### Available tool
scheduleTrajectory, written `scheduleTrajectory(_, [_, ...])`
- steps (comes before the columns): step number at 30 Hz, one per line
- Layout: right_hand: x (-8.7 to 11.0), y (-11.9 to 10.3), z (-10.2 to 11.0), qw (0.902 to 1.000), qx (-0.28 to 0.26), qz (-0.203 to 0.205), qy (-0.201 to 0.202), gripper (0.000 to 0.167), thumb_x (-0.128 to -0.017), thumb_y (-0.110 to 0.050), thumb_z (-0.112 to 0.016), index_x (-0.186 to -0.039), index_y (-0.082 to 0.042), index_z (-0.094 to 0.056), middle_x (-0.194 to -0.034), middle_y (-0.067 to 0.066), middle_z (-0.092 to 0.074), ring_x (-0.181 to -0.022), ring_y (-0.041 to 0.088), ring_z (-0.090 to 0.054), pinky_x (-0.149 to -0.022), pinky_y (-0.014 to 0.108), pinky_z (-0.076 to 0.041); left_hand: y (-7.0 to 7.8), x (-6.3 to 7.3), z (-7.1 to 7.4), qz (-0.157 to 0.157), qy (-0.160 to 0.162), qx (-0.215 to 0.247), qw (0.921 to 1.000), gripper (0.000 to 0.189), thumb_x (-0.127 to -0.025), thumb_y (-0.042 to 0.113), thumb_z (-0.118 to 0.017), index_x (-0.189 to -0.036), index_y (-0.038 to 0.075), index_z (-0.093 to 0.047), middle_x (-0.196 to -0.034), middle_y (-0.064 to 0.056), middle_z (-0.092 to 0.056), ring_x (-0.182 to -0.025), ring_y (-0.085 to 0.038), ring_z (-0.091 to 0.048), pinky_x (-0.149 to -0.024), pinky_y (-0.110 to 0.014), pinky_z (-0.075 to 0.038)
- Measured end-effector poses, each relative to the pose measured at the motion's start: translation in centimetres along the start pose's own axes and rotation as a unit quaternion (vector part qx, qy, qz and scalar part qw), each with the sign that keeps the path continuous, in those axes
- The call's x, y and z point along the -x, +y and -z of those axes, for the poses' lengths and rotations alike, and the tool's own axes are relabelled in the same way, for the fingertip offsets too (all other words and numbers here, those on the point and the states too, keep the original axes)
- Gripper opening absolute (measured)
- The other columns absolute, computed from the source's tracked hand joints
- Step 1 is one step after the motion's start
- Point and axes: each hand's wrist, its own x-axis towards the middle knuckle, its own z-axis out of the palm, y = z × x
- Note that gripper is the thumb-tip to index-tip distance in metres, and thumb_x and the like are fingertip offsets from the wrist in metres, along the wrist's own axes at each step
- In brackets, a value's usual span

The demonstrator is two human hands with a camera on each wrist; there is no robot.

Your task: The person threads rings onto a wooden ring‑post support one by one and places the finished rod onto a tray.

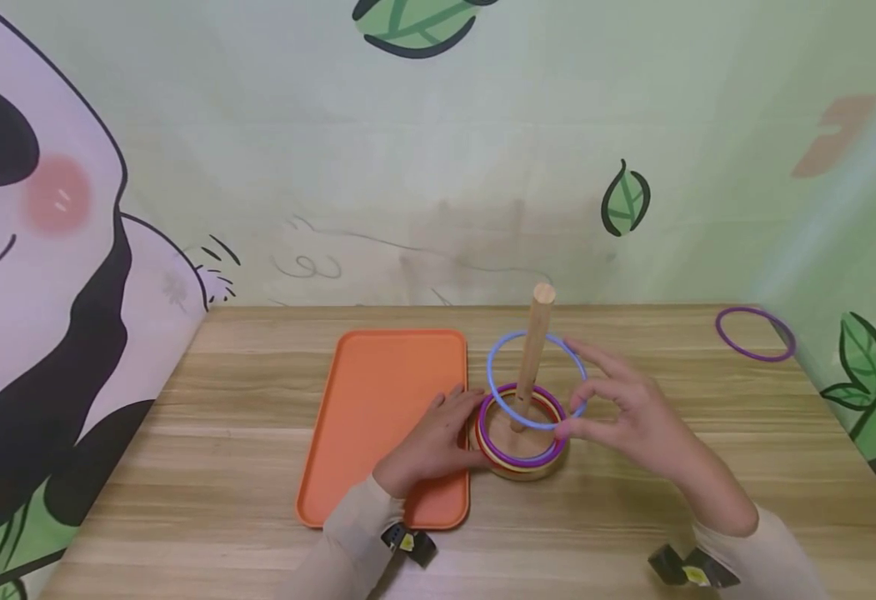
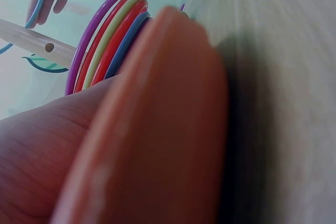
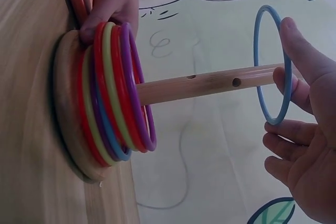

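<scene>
A light blue ring [image 1: 491,367] encircles the upper part of a wooden post [image 3: 205,81], tilted and apart from the rings below. My right hand [image 1: 636,412] pinches its right side between thumb and fingers. Several coloured rings [image 3: 113,93], in red, yellow-green, purple and blue, lie stacked on the round wooden base [image 3: 65,103], a purple one on top. My left hand [image 1: 433,442] touches the left side of the stack, its thumb near the base and fingers farther back. In the left wrist view, an orange tray edge hides part of the stack.
An orange tray [image 1: 385,392] lies left of the stand, under my left hand and wrist. A purple ring [image 1: 792,337] lies at the table's far right edge. A printed backdrop with a panda [image 1: 2,275] and leaves rises behind the wooden table [image 1: 205,467].
</scene>
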Motion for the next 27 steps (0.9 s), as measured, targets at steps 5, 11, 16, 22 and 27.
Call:
scheduleTrajectory(5, [0.4, 0.2, -0.3, 0.9999, 0.006, -0.010, -0.007, 0.036, -0.067, -0.011, -0.097, -0.081, -0.028, -0.069, -0.150, 0.021, -0.058, -0.137, 0.050, -0.052, -0.118, 0.018, -0.030, 0.0, 0.1, 0.0, 0.002, -0.001, 0.006, 1.0000, 0.094, -0.086, 0.041, -0.088, -0.160, 0.007, -0.043, -0.163, -0.016, -0.045, -0.158, -0.042, -0.021, -0.128, -0.060, -0.010])
scheduleTrajectory(11, [0.9, 0.1, -0.5, 0.9992, 0.010, -0.034, -0.016, 0.038, -0.067, -0.008, -0.097, -0.081, -0.030, -0.070, -0.151, 0.020, -0.058, -0.137, 0.050, -0.053, -0.117, 0.017, -0.029, 0.0, 0.0, 0.0, -0.001, 0.002, 0.009, 1.0000, 0.094, -0.086, 0.042, -0.087, -0.161, 0.009, -0.042, -0.163, -0.015, -0.045, -0.158, -0.043, -0.021, -0.128, -0.061, -0.010])
scheduleTrajectory(16, [1.3, 0.3, -0.6, 0.9980, 0.011, -0.057, -0.026, 0.036, -0.069, -0.010, -0.097, -0.082, -0.031, -0.070, -0.154, 0.017, -0.056, -0.139, 0.047, -0.052, -0.117, 0.019, -0.029, 0.0, 0.1, 0.0, -0.001, 0.002, 0.011, 0.9999, 0.092, -0.086, 0.042, -0.086, -0.160, 0.008, -0.043, -0.162, -0.014, -0.046, -0.158, -0.043, -0.022, -0.128, -0.061, -0.010])
scheduleTrajectory(22, [1.5, 0.5, -0.8, 0.9974, 0.010, -0.063, -0.032, 0.037, -0.069, -0.011, -0.097, -0.082, -0.032, -0.069, -0.154, 0.017, -0.055, -0.140, 0.046, -0.051, -0.117, 0.019, -0.028, -0.1, 0.0, 0.0, -0.002, 0.003, 0.009, 1.0000, 0.087, -0.090, 0.041, -0.083, -0.160, 0.007, -0.043, -0.162, -0.015, -0.046, -0.157, -0.044, -0.023, -0.128, -0.060, -0.009])
scheduleTrajectory(27, [1.7, 0.5, -1.0, 0.9966, 0.003, -0.076, -0.031, 0.035, -0.070, -0.012, -0.097, -0.082, -0.031, -0.070, -0.152, 0.020, -0.056, -0.139, 0.049, -0.051, -0.119, 0.044, -0.037, 0.0, 0.0, 0.1, -0.003, 0.003, 0.006, 1.0000, 0.088, -0.090, 0.041, -0.082, -0.160, 0.007, -0.042, -0.162, -0.015, -0.046, -0.157, -0.044, -0.023, -0.128, -0.060, -0.010])
